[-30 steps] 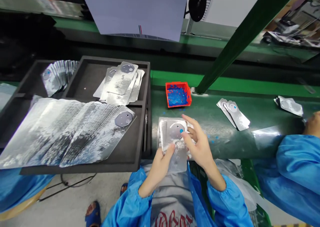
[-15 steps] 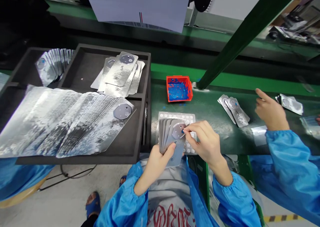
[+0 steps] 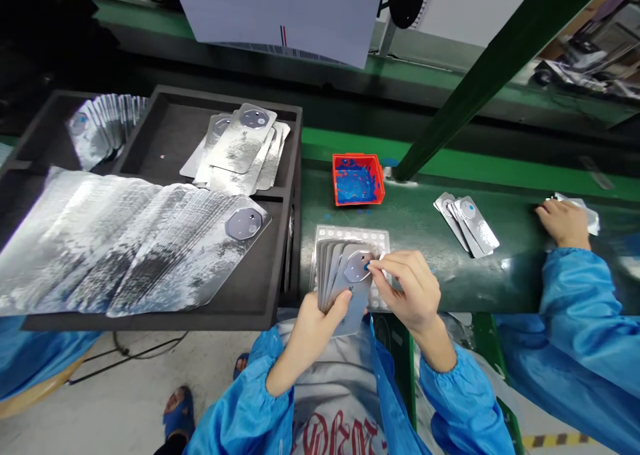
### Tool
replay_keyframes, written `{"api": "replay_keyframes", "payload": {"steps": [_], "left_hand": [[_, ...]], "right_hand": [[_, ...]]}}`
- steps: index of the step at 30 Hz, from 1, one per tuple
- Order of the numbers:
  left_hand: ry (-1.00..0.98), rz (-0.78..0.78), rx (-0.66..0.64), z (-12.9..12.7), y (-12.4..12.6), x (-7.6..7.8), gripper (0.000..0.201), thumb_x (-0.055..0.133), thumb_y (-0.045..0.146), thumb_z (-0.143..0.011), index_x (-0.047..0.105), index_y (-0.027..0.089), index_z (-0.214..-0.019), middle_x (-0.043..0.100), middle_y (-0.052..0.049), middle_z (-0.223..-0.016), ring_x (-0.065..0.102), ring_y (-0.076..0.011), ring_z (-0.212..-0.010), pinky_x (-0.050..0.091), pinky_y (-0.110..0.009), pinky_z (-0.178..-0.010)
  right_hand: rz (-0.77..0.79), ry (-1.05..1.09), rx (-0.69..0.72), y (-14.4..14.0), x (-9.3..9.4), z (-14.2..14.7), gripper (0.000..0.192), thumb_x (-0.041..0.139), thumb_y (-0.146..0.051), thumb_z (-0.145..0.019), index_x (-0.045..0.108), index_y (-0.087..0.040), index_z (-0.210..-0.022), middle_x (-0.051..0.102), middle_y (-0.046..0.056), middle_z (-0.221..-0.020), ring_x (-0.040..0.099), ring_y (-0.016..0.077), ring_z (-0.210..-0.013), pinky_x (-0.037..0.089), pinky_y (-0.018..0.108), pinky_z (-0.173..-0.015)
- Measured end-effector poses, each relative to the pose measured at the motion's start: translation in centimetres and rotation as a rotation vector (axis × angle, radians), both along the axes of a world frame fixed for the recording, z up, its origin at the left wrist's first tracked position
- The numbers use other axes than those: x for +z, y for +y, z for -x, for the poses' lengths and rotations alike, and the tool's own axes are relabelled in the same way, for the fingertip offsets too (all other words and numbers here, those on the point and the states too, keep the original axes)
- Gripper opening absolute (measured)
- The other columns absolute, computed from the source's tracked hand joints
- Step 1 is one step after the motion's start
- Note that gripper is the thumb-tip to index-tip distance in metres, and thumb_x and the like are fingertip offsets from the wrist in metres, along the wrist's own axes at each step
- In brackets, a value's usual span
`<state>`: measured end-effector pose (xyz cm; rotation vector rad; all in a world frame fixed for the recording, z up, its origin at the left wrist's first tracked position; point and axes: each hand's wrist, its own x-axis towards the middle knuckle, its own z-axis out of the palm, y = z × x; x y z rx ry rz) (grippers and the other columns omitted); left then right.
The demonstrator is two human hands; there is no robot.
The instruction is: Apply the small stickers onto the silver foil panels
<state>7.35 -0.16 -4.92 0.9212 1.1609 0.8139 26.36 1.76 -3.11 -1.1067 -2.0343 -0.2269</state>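
Left hand (image 3: 320, 318) grips a fanned stack of silver covers (image 3: 345, 281) near the belt's edge (fanned, likely for access), while right hand (image 3: 407, 288) pinches a blue dot (image 3: 367, 266) on top.

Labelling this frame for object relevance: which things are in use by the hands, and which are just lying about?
In use:
left hand, holding the fanned plates
right hand, fingertips at the top plate's disc
sticker sheet under the plates

Lying about:
red bin
belt plates
black tray with its plate stacks
co-worker's hand
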Motion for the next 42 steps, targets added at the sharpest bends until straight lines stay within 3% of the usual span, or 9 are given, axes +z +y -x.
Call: {"api": "replay_keyframes", "payload": {"steps": [4, 14, 17, 23, 27, 30, 34, 37, 42], "left_hand": [[0.126, -0.119, 0.004, 0.3, 0.1, -0.3, 0.034, 0.07, 0.049, -0.078, 0.068, 0.02, -0.059, 0.071, -0.005, -0.056, 0.068, -0.0204, -0.056, 0.059, -0.029, -0.06], [-0.076, 0.089, 0.019, -0.3, -0.4, -0.6, 0.047, 0.08, 0.065, -0.076, 0.076, 0.018, -0.072, 0.075, -0.008, -0.06, 0.07, -0.0237, -0.054, 0.063, -0.034, -0.058], [-0.013, -0.005, 0.064, -0.5, -0.5, -1.1, 0.048, 0.076, 0.066, -0.08, 0.075, 0.018, -0.071, 0.076, -0.007, -0.063, 0.07, -0.0231, -0.057, 0.063, -0.034, -0.062], [0.093, -0.195, 0.144, -1.1, -0.9, -1.9, 0.042, 0.07, 0.059, -0.088, 0.079, 0.018, -0.084, 0.081, -0.009, -0.078, 0.075, -0.0255, -0.076, 0.064, -0.035, -0.078], [0.038, -0.057, 0.195, -0.4, -0.8, -1.7, 0.054, 0.073, 0.071, -0.082, 0.079, 0.018, -0.082, 0.083, -0.011, -0.08, 0.078, -0.0278, -0.076, 0.067, -0.039, -0.082], [-0.036, 0.051, 0.194, 0.3, -0.6, -1.4, 0.063, 0.075, 0.08, -0.075, 0.08, 0.018, -0.081, 0.084, -0.014, -0.084, 0.08, -0.0303, -0.077, 0.068, -0.043, -0.084], [-0.044, 0.111, 0.199, 0.8, -0.7, -1.4, 0.067, 0.077, 0.083, -0.069, 0.081, 0.017, -0.081, 0.085, -0.016, -0.085, 0.082, -0.0338, -0.079, 0.069, -0.047, -0.085], [-0.044, 0.135, 0.192, 0.7, -0.6, -1.7, 0.066, 0.076, 0.083, -0.069, 0.081, 0.018, -0.081, 0.085, -0.017, -0.086, 0.083, -0.0356, -0.083, 0.068, -0.048, -0.088], [-0.054, 0.113, 0.139, 0.4, -0.2, -2.2, 0.062, 0.073, 0.082, -0.075, 0.08, 0.021, -0.08, 0.085, -0.014, -0.084, 0.084, -0.0352, -0.089, 0.067, -0.046, -0.093]], "right_hand": [[0.042, -0.044, 0.014, 0.0, 0.2, -0.1, 0.019, 0.069, -0.008, -0.101, 0.068, -0.025, -0.109, 0.078, 0.003, -0.088, 0.071, 0.019, -0.078, 0.057, 0.034, -0.072], [-0.079, -0.028, 0.05, 0.3, -1.2, -0.1, 0.014, 0.066, -0.01, -0.103, 0.066, -0.024, -0.105, 0.074, 0.003, -0.083, 0.069, 0.0191, -0.076, 0.053, 0.033, -0.069], [0.063, 0.104, 0.017, -0.2, -0.9, 1.2, 0.018, 0.066, -0.008, -0.099, 0.063, -0.025, -0.097, 0.071, 0.0, -0.08, 0.066, 0.0165, -0.072, 0.052, 0.029, -0.066], [0.808, 0.691, -0.064, -2.4, 1.6, 4.1, 0.016, 0.062, -0.023, -0.099, 0.057, -0.023, -0.083, 0.058, -0.004, -0.071, 0.05, 0.0092, -0.053, 0.039, 0.022, -0.047], [0.639, 0.85, -0.038, 1.6, 3.1, 2.9, 0.017, 0.065, -0.028, -0.099, 0.055, -0.024, -0.086, 0.07, 0.001, -0.089, 0.061, 0.0107, -0.059, 0.043, 0.022, -0.045], [0.324, 0.708, -0.151, 8.7, 2.3, 0.6, 0.005, 0.064, -0.024, -0.098, 0.059, -0.025, -0.097, 0.071, 0.003, -0.095, 0.07, 0.0165, -0.078, 0.059, 0.028, -0.065], [0.463, 0.151, -0.076, 15.7, -0.2, -2.5, 0.012, 0.062, -0.018, -0.095, 0.07, -0.021, -0.102, 0.072, 0.016, -0.135, 0.067, 0.0337, -0.132, 0.055, 0.058, -0.113], [0.422, -0.045, -0.052, 14.6, -1.5, -4.1, 0.013, 0.062, -0.019, -0.098, 0.075, -0.021, -0.1, 0.064, 0.017, -0.153, 0.054, 0.0382, -0.149, 0.044, 0.065, -0.124], [0.419, -0.068, -0.054, 7.1, -3.4, -5.5, 0.015, 0.06, -0.024, -0.107, 0.075, -0.024, -0.104, 0.075, 0.008, -0.1, 0.073, 0.0241, -0.095, 0.061, 0.039, -0.084]]}}
